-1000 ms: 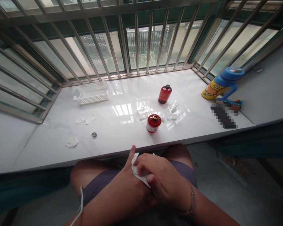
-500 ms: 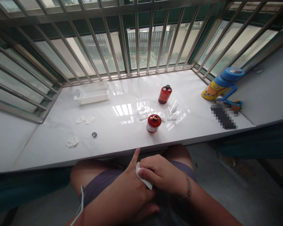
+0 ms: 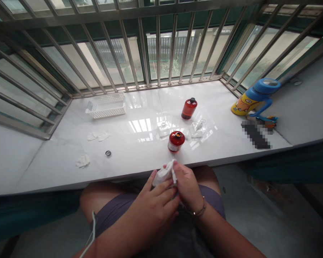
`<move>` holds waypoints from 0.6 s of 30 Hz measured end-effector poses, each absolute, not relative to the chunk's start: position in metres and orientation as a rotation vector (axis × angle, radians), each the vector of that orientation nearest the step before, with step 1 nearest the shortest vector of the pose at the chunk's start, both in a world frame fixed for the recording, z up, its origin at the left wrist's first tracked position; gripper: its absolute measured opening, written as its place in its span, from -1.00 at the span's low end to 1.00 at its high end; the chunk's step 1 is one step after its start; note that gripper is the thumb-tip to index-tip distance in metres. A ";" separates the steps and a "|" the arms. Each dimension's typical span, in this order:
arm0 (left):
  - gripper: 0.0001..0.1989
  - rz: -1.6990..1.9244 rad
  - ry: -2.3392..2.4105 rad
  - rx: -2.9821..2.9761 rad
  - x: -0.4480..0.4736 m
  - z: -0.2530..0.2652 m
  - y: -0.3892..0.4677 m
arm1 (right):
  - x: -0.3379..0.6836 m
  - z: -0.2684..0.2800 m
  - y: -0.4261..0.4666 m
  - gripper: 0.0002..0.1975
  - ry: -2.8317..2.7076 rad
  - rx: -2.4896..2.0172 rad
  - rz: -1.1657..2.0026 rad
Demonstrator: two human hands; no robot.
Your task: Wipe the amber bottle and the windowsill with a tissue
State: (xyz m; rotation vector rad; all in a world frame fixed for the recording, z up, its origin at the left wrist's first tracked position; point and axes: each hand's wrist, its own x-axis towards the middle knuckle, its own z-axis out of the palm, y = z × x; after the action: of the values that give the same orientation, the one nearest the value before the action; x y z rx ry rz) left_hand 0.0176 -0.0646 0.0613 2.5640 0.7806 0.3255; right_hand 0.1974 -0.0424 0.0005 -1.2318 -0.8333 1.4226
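Observation:
My right hand (image 3: 187, 184) pinches a crumpled white tissue (image 3: 163, 175) between thumb and fingers. The tissue lies against the fingers of my left hand (image 3: 157, 206), which is back-up with its fingers stretched and partly spread. Both hands are together over my lap, in front of the table edge. Just beyond them stands an uncapped red bottle (image 3: 176, 142) with a pale label. A black cap (image 3: 108, 153) lies on the table to the left. Part of the tissue and some fingertips are hidden.
A second red bottle (image 3: 189, 108), capped, stands behind two clear packets (image 3: 163, 128). Crumpled tissues (image 3: 83, 161) and a white basket (image 3: 106, 114) are on the left. A blue-yellow flask (image 3: 254, 96) stands right, by a blurred dark object (image 3: 255, 134). Window bars (image 3: 157, 53) close the back.
My right hand has moved up and forward with the tissue, from the back of my left hand to its fingers. The tissue now shows more opened out.

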 end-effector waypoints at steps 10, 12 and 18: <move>-0.03 0.627 1.400 2.328 0.005 0.037 -0.055 | 0.181 0.013 -0.052 -0.47 -1.016 -1.048 1.574; -0.07 0.677 1.428 2.221 0.001 0.032 -0.052 | 0.171 0.013 -0.062 -0.44 -1.404 -1.056 1.514; -0.45 0.526 1.343 1.963 -0.016 0.032 -0.043 | 0.165 0.007 -0.071 -0.43 -1.855 -1.088 1.269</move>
State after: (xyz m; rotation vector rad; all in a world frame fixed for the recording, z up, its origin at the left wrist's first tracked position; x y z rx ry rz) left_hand -0.0163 -0.0428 0.0320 1.9631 1.3427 0.5265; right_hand 0.1650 -0.0714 0.0069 -1.0878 -1.8552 1.2685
